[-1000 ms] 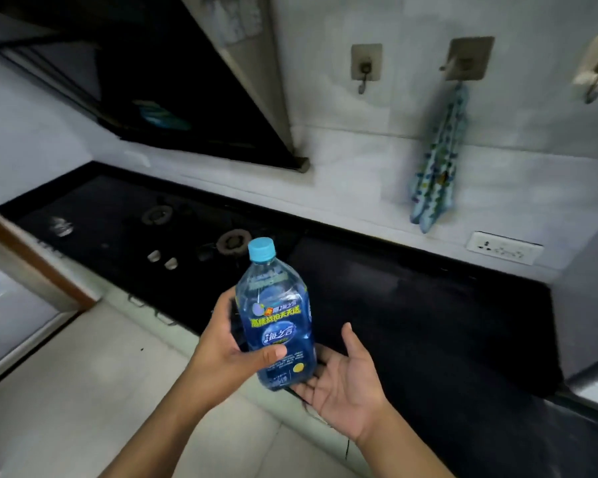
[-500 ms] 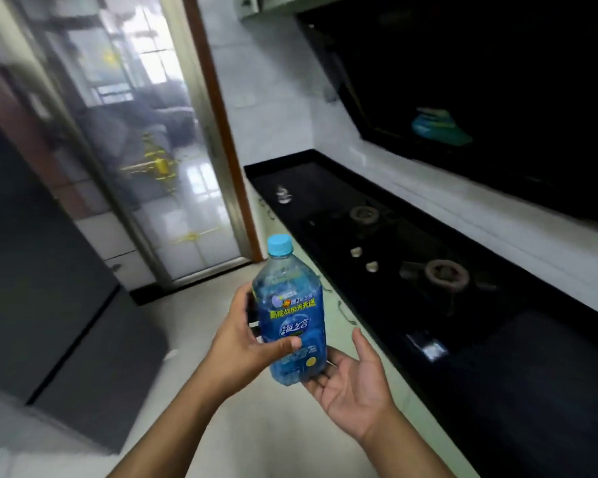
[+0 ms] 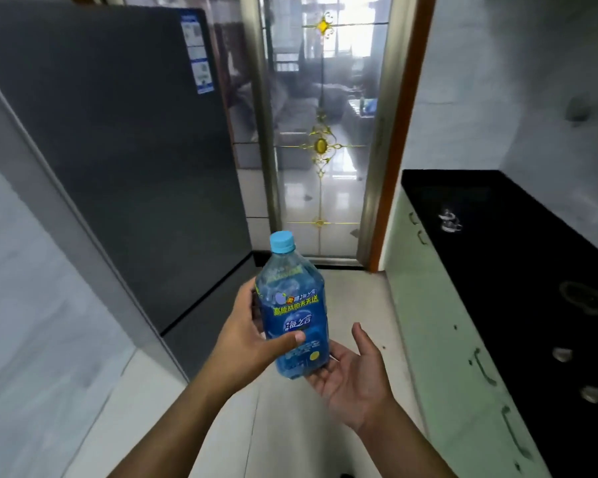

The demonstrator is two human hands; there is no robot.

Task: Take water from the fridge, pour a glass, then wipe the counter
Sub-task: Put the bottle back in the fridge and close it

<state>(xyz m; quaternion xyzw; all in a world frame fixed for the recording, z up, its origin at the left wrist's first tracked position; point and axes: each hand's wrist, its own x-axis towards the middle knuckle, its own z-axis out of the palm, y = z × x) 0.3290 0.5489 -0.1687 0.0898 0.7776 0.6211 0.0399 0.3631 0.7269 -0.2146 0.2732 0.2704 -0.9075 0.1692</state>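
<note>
A blue plastic bottle with a light blue cap and a blue label stands upright in front of me. My left hand grips its body, thumb across the label. Under its base lies my right hand, palm up and fingers spread, touching the bottom of the bottle. The tall dark grey fridge fills the left side, its doors closed. To the right runs the black counter, and a small glass sits on it near the far end.
A glass sliding door with gold ornament and a brown frame stands straight ahead. Pale green cabinet fronts with handles run below the counter. Stove knobs and a burner are on the right. Light floor tiles lie between fridge and cabinets.
My view has swung left from the counter and wall hooks to the fridge and glass door. Both hands keep the same hold on the bottle.
</note>
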